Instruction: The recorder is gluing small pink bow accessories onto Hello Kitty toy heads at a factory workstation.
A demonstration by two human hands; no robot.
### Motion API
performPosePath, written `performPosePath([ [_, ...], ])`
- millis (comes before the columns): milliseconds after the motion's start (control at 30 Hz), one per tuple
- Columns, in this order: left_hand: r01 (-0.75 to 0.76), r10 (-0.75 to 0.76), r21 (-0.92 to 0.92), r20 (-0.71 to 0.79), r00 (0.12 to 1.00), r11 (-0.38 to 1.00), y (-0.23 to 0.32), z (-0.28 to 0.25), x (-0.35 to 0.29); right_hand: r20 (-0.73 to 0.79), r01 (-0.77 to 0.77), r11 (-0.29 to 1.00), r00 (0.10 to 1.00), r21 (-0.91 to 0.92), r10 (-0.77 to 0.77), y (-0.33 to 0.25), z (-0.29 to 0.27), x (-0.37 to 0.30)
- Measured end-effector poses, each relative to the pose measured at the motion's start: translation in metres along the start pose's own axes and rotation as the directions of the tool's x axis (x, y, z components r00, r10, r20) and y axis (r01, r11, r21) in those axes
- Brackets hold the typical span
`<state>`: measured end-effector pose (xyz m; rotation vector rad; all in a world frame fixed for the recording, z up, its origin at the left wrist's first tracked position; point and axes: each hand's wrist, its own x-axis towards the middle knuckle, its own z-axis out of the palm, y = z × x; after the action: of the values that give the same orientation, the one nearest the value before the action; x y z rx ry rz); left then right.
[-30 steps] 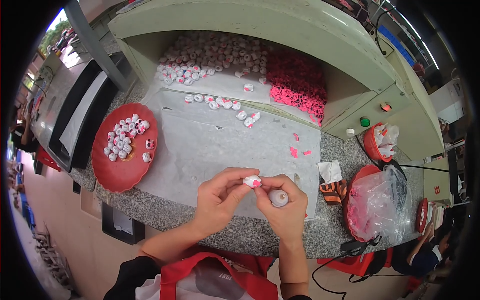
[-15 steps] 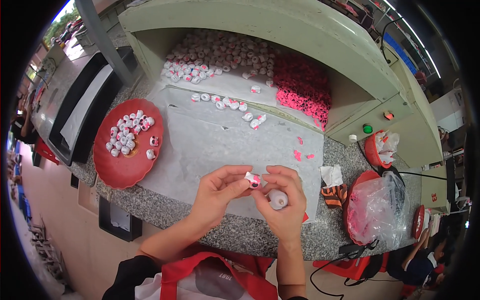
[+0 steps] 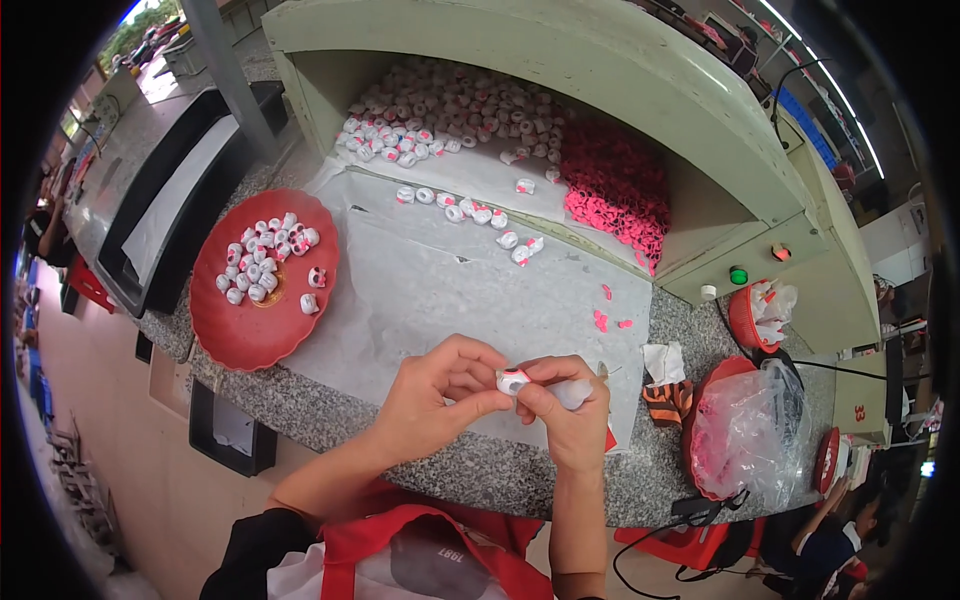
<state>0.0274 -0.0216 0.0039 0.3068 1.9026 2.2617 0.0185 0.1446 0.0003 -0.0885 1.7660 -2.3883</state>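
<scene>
In front of me, my left hand (image 3: 435,392) pinches a small white figurine head (image 3: 512,381) between thumb and fingers. My right hand (image 3: 565,420) meets it from the other side, thumb and forefinger touching the head. A whitish, translucent squeeze bottle (image 3: 574,393) is tucked in the right palm, partly hidden by the fingers. On the left stands a red scalloped plate (image 3: 228,335) with several white heads (image 3: 254,267) bearing pink and dark parts. Beyond my hands, a loose row of white heads (image 3: 453,212) lies on a white sheet (image 3: 430,290).
A pale green cabinet (image 3: 690,110) holds heaped white heads (image 3: 470,105) and a pile of pink pieces (image 3: 612,212). A few pink pieces (image 3: 601,320) lie nearer. At right are a striped cloth (image 3: 668,402), a plastic bag (image 3: 755,430) and a red basket (image 3: 742,315). Black trays (image 3: 150,300) stand left.
My right thumb and forefinger have closed in on the figurine head, which has turned. The bottle has tilted in the right palm. The whole view has shifted slightly.
</scene>
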Motion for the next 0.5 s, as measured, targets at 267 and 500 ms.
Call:
performPosePath([
  [267,0.018,0.042,0.18,-0.321,0.946,0.983,-0.005,-0.047,-0.01,-0.046,-0.143,0.984,0.989,-0.106,0.139,0.015,0.038,0.017],
  [500,0.296,0.575,0.901,-0.431,0.695,0.318,-0.008,-0.134,0.025,-0.085,-0.153,0.968,0.987,-0.199,0.139,0.009,0.013,0.011],
])
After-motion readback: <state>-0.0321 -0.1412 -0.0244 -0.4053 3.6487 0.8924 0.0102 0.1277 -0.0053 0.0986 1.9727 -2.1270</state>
